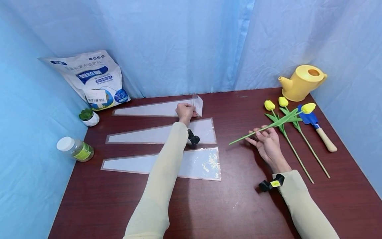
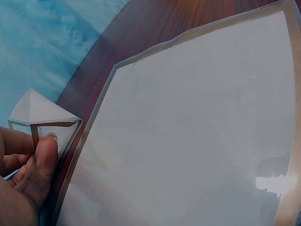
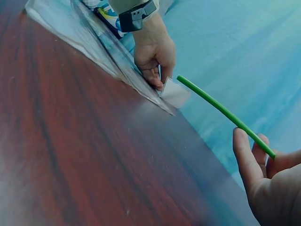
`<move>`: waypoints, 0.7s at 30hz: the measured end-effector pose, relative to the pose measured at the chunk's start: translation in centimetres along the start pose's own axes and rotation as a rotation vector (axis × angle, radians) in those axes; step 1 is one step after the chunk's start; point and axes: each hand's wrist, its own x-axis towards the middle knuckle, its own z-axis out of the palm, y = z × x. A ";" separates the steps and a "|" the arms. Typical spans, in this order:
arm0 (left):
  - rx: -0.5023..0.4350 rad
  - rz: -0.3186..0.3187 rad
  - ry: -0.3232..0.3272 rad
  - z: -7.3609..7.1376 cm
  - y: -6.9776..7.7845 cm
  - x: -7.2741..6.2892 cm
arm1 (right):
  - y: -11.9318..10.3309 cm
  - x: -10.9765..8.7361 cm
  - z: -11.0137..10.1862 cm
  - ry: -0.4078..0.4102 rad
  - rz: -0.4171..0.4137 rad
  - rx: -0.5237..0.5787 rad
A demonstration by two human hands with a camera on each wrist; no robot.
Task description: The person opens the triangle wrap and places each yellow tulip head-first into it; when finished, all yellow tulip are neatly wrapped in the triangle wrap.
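My left hand (image 1: 185,111) pinches the wide right end of the farthest tapered clear sleeve (image 1: 146,108), which has a white inside. That end stands bent up off the table, and the left wrist view shows the folded corner (image 2: 44,106) between thumb and fingers. In my right hand (image 1: 268,142) I hold a yellow tulip (image 1: 308,108) by its green stem (image 3: 221,109). The stem slants, its cut end pointing left toward the sleeves and its bloom to the upper right. Two more sleeves, a middle one (image 1: 137,137) and a near one (image 1: 128,164), lie flat under my left arm.
Two more yellow tulips (image 1: 269,105) lie right of my right hand, beside a blue trowel (image 1: 326,139). A yellow watering can (image 1: 301,83) stands behind them. At the left are a fertilizer bag (image 1: 92,79), a small potted succulent (image 1: 89,117) and a white-capped jar (image 1: 76,149).
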 end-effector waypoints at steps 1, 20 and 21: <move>0.000 0.001 0.001 0.0 0.0 0.0 | 0.0 0.2 0.2 0.011 0.000 0.014; 0.024 0.008 0.007 0.0 0.0 0.0 | 1.0 5.0 4.6 0.209 -0.054 0.027; 0.024 0.010 0.006 0.1 0.0 0.1 | 1.1 5.3 4.8 0.216 -0.058 0.021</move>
